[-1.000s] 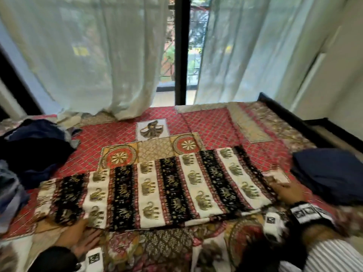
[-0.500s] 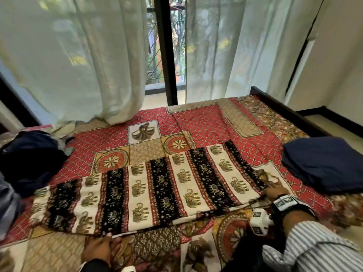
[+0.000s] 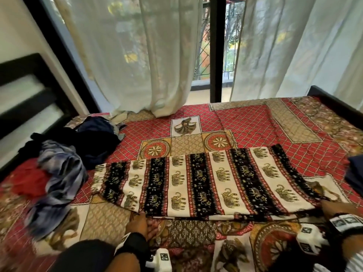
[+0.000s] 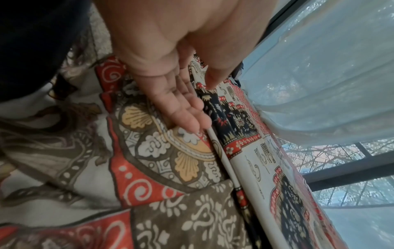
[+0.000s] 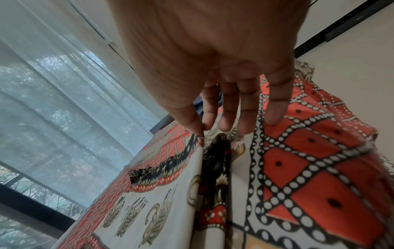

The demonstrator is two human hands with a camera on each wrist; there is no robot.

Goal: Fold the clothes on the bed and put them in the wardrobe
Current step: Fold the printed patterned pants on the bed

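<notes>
Head view: an elephant-print garment [image 3: 206, 185] lies flat on the bed [image 3: 255, 122], partly folded. The right hand [image 3: 337, 208] pinches its near corner; the left hand [image 3: 140, 222] rests relaxed at its near edge. An unfolded clothes pile [image 3: 64, 154] waits; no wardrobe shows.
</notes>
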